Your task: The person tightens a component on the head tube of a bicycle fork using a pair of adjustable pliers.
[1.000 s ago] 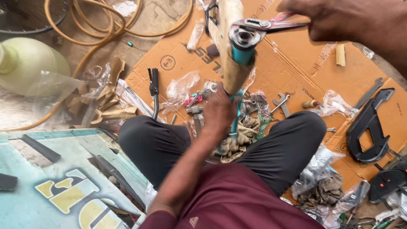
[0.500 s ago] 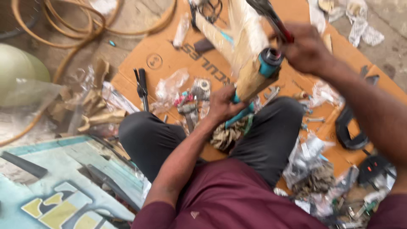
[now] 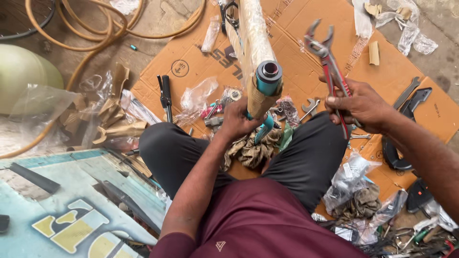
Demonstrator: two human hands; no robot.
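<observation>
I sit cross-legged on flattened cardboard (image 3: 191,62). My left hand (image 3: 237,119) grips the lower part of a teal bicycle frame tube (image 3: 266,83), partly wrapped in brown paper and clear plastic, held upright between my knees with its open round end towards the camera. My right hand (image 3: 361,106) holds red-handled pliers (image 3: 326,57) with the jaws pointing up, about a hand's width to the right of the tube's open end. A crumpled rag (image 3: 251,148) lies under the tube between my legs.
Wrenches (image 3: 310,107), black handled tools (image 3: 165,93), plastic bags (image 3: 198,95) and black parts (image 3: 411,102) are scattered on the cardboard. An orange hose (image 3: 103,33) coils at the top left. A pale green tank (image 3: 24,76) stands on the left; a painted board (image 3: 62,210) lies lower left.
My right hand has drawn the pliers away from the tube's end to the right and lowered them. The left hand keeps its grip and the tube's open end now faces the camera.
</observation>
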